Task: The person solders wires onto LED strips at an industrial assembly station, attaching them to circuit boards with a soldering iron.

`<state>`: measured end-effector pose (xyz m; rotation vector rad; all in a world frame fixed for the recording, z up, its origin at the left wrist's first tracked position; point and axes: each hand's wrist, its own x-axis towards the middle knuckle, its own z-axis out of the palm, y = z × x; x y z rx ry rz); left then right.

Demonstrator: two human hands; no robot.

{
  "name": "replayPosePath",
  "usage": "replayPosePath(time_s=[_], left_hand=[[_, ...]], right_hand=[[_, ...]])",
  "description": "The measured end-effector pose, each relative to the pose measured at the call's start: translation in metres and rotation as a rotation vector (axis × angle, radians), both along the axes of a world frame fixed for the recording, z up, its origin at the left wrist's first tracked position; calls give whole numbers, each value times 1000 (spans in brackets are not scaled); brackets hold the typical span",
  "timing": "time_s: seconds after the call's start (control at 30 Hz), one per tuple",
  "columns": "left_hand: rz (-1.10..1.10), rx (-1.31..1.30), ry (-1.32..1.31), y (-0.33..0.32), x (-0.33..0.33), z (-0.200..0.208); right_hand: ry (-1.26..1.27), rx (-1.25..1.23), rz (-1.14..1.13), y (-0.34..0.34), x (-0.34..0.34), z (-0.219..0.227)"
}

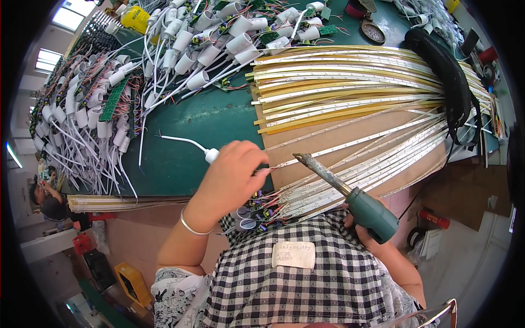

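Observation:
My left hand (234, 167) is closed around a white plastic cap (211, 156), whose white cable stretches out to the left. Thin wires come out by its fingertips, close to the end of a narrow LED strip (306, 157). A soldering iron (331, 177) with a green handle is gripped in my right hand (365, 238), partly hidden behind the handle. Its dark tip points up and left, over the strips near my left fingers. Between my left wrist and the strips lie several small circuit boards (264, 208) with wires and grey-white caps.
Many LED strips (350, 82) fan across a brown board (306, 142), under a black cloth roll (445, 71). Piles of white caps with cables (93, 109) cover the green table (180, 126) at left and back. A small round tin (373, 31) stands at the back.

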<state>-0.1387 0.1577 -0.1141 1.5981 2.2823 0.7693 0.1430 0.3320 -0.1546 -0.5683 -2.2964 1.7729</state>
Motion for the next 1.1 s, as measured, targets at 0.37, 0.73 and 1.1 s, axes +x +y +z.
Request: replayPosePath(time_s=[0.37, 0.73, 1.1], left_hand=[[-2, -19, 263, -58, -18, -6], [-105, -214, -207, -40, -37, 48], [167, 41, 534, 33, -131, -21]], right_hand=[[204, -301, -91, 3, 1, -20], [315, -399, -247, 10, -8, -7], [386, -366, -430, 3, -1, 0]])
